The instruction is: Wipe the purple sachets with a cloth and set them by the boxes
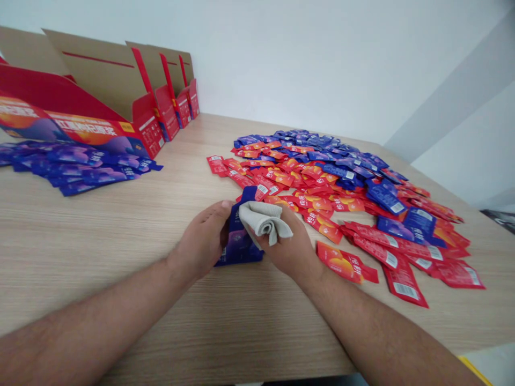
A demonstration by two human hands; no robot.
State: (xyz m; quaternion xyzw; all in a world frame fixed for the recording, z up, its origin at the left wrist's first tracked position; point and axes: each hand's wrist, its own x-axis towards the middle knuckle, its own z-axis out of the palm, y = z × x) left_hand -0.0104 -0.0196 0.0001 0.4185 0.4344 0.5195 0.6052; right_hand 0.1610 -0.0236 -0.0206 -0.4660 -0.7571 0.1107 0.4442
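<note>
My left hand [203, 238] grips a dark blue foil sachet [240, 244] upright against the table top. My right hand [286, 249] is shut on a crumpled grey cloth [263, 221], which it presses against the upper part of that sachet. The cloth and both hands hide much of the sachet's face. Just beyond my right hand, the near edge of a large loose heap of red and blue sachets [322, 182] spreads across the table.
Red cardboard display boxes [96, 102] with open flaps stand in a row at the far left, with overlapping blue sachets [76, 167] lying in front of them. The light wood-grain table [100, 230] ends at a white wall [261, 59].
</note>
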